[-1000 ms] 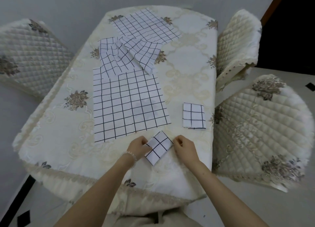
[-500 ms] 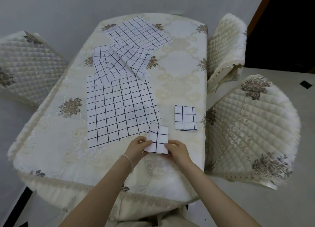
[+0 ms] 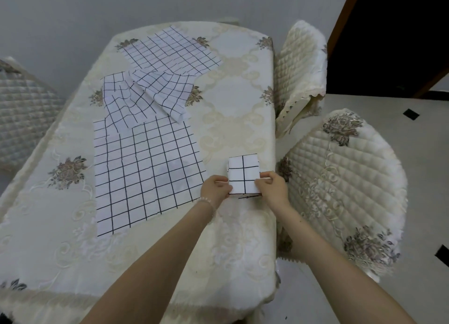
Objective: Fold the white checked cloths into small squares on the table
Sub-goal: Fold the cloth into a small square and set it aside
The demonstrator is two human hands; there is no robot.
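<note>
Both hands (image 3: 243, 187) pinch a folded checked cloth (image 3: 243, 173).

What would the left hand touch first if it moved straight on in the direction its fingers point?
The left hand points right, so it would probably meet the folded cloth it already pinches, then the right hand.

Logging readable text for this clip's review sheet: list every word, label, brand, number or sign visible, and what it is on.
None. No readable text anywhere in the head view.
The cloths carry only a black grid, including the folded square held by the left hand and right hand.
The tablecloth and chair covers show only floral patterns.
</note>
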